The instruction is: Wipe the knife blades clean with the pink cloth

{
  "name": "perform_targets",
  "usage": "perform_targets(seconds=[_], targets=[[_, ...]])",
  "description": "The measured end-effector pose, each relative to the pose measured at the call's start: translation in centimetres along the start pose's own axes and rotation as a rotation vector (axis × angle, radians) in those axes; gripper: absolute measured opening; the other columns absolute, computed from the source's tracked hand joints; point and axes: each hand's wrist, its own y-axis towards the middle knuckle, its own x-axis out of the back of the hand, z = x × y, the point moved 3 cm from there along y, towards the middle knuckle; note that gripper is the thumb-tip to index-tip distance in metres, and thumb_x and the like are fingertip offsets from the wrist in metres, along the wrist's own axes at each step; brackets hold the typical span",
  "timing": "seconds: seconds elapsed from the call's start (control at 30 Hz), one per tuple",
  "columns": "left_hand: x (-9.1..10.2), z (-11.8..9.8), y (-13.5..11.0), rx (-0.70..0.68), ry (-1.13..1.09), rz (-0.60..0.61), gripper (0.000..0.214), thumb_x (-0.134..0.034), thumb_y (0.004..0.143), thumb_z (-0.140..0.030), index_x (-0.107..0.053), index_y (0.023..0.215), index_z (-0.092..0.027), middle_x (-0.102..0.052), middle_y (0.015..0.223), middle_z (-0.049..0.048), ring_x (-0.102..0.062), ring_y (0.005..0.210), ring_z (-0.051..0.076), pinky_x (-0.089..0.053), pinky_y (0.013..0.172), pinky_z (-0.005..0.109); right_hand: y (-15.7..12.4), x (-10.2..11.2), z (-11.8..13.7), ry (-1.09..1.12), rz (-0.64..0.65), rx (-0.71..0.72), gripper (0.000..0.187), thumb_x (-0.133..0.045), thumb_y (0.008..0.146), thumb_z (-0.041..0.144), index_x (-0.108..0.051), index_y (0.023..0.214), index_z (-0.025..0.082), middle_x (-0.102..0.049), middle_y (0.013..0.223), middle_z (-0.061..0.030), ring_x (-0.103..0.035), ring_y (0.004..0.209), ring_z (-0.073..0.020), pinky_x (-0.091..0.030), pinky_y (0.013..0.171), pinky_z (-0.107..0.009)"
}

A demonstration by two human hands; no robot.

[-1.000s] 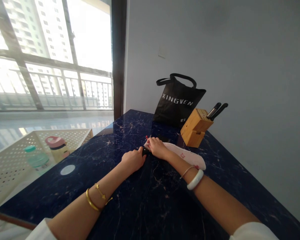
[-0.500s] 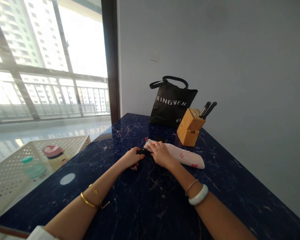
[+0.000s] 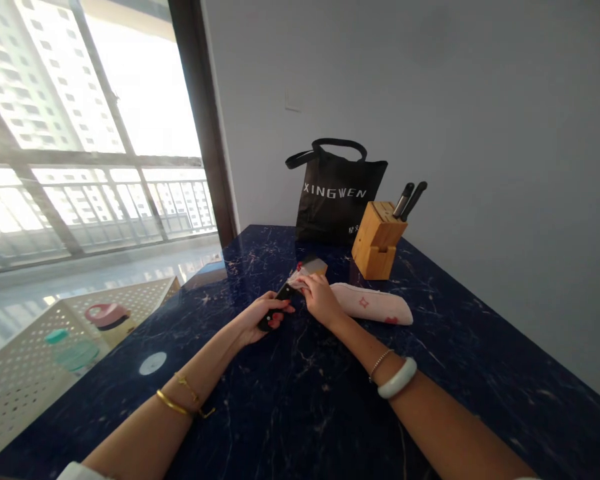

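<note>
- Table [image 3: 300, 413]: dark blue, marble-patterned top; carries everything listed below.
- Tote bag [image 3: 333, 213]: black, lettered XINGWEN; upright at the far side, beyond both hands.
- Knife block [image 3: 377, 247]: wooden, in front of the bag's right edge; two dark handles project from its top.
- Rolled cloth [image 3: 373, 305]: pale pink with red motifs; lies just right of the right hand, long axis roughly left to right.
- Kitchen knife [image 3: 283, 291]: between the hands, on the near side of the bag. Long axis diagonal: black handle toward the near left, broad grey blade [image 3: 316, 264] toward the far right.
- Left hand [image 3: 255, 317]: nearer the handle; fingers closed round it.
- Right hand [image 3: 321, 300]: nearer the blade; fingers narrow, apparently pinching pale fabric [image 3: 300, 275] where handle meets blade. Blade lies just beyond these fingers.
- Fabric: whether it joins the rolled cloth cannot be told; the right hand hides the gap.
</note>
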Motion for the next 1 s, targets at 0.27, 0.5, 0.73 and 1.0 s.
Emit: perform_targets(seconds=[0.27,0.5,0.73,1.0], targets=[[-0.8,0.4,0.5,-0.255,0.409,-0.071,0.044,-0.062,0.067,-0.046,-0.041,0.094,-0.018,-0.047,0.044,-0.0095,-0.032,0.025,0.003,-0.026,0.024,0.012,-0.4,0.8,0.9,0.046,-0.168,-0.064,0.025,-0.038,0.083,0.012,-0.051,0.103,0.018,-0.054,0.095,-0.0078,-0.043,0.092,-0.0201,-0.036,0.082,-0.033],[-1.4,0.1,-0.1,-0.258,0.416,-0.045,0.043,-0.062,0.066,-0.034,-0.041,0.099,-0.018,-0.049,0.043,-0.0093,-0.032,0.025,0.004,-0.026,0.024,0.013,-0.7,1.9,3.4,0.072,-0.189,0.097,0.027,-0.035,0.084,0.013,-0.049,0.106,0.019,-0.052,0.096,-0.0066,-0.042,0.093,-0.0198,-0.035,0.086,-0.033],[-1.3,0.3,-0.3,-0.279,0.368,-0.074,0.029,-0.056,0.067,-0.027,-0.038,0.088,-0.02,-0.048,0.041,-0.0101,-0.032,0.023,0.005,-0.026,0.023,0.013,-0.8,1.9,2.9,0.065,-0.181,0.068,0.026,-0.037,0.08,0.009,-0.051,0.101,0.017,-0.052,0.093,-0.0073,-0.043,0.091,-0.0206,-0.035,0.084,-0.034],[-1.5,0.4,-0.3,-0.274,0.44,-0.033,0.022,-0.051,0.064,-0.017,-0.038,0.082,-0.019,-0.05,0.042,-0.0094,-0.035,0.023,0.006,-0.028,0.022,0.013,-0.7,2.4,3.4,0.081,-0.194,0.101,0.026,-0.039,0.075,0.008,-0.049,0.097,0.017,-0.051,0.091,-0.0059,-0.043,0.093,-0.0188,-0.035,0.085,-0.03]])
